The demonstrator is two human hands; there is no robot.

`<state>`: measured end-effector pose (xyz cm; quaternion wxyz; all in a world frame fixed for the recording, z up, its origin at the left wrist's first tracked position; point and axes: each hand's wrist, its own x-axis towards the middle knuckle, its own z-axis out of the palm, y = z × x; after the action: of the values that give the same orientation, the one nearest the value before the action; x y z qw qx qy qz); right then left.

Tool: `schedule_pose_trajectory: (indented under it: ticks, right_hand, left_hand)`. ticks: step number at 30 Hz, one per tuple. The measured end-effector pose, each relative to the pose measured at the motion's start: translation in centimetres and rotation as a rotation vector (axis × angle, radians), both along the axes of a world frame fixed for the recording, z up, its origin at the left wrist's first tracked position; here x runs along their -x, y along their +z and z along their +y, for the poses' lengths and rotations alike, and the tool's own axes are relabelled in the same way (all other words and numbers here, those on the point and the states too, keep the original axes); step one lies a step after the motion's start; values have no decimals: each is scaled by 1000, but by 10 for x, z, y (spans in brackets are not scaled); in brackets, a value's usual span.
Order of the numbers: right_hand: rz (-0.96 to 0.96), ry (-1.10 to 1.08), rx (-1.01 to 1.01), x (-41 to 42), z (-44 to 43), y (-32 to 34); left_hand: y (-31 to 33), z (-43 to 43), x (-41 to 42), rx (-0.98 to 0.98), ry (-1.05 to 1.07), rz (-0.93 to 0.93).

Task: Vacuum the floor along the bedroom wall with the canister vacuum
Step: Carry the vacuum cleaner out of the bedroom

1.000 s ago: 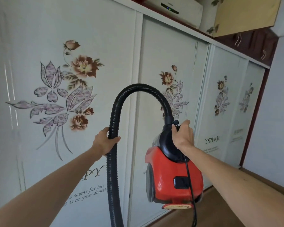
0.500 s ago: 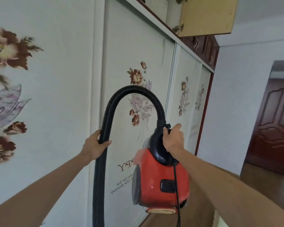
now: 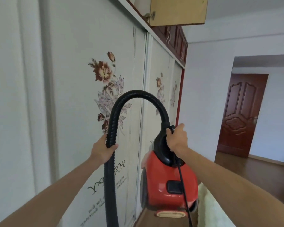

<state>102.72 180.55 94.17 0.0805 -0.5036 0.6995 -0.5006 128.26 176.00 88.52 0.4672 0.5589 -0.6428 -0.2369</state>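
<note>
Head camera: the right hand (image 3: pixel 177 140) is curled tight round the black handle (image 3: pixel 161 149) on top of the red vacuum (image 3: pixel 169 185), which hangs below that grip above the wooden floor (image 3: pixel 261 174), its cord (image 3: pixel 184 190) dropping from just under the wrist. The left hand (image 3: pixel 103 149) is wrapped round the ribbed hose (image 3: pixel 138 94), which arches up from this grip across to the right hand's, and also runs straight down below the left fist, beside the flowered wardrobe doors (image 3: pixel 82 79).

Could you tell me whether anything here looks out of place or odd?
The pale wooden overhead cabinet door hangs open above the flower-printed sliding wardrobe doors. The red canister vacuum appears lifted off the floor: the right hand grips its black handle, the left hand holds the black ribbed hose.
</note>
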Motion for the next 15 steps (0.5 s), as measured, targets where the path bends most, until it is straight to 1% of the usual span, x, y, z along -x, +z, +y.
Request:
schedule_pose_trajectory:
  ticks: [4, 7, 15]
  right_hand:
    - [-32, -52, 21, 33, -55, -1]
    - [-10, -72, 30, 56, -94, -1]
    - [42, -135, 38, 101, -163, 4]
  left_hand:
    - [5, -63, 38, -15, -59, -2]
    - [12, -108, 65, -12, -86, 7]
    - [18, -192, 97, 8, -133, -18]
